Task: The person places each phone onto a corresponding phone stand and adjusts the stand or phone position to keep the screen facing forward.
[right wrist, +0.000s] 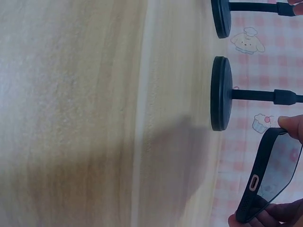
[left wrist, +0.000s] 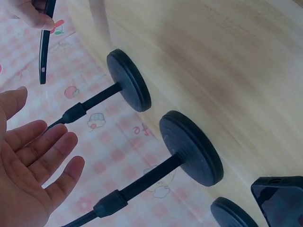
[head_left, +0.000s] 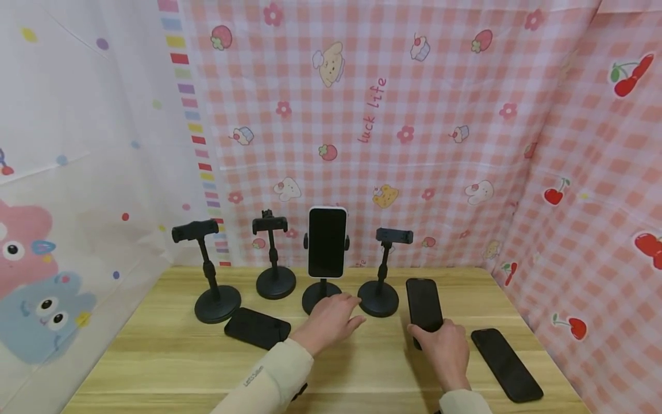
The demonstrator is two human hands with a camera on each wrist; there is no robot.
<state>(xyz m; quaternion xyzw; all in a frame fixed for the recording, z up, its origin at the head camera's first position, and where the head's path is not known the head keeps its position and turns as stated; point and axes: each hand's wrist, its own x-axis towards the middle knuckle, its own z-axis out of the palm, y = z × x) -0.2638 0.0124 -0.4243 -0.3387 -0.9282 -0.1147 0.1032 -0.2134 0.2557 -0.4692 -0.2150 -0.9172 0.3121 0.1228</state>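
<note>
Tabletop [head_left: 383, 374]; left hand [head_left: 331, 322] outstretched, right hand [head_left: 446, 349] gripping phone [head_left: 425, 305]

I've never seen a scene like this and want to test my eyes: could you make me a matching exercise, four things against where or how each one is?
1. White-edged phone
2. Right hand
3. Left hand
4. Rightmost phone

A. Lying on the table
B. Holding nothing
C. Gripping a black phone
D. Mounted upright in a stand

Pairs: 1-D, 2-C, 3-B, 4-A
</note>
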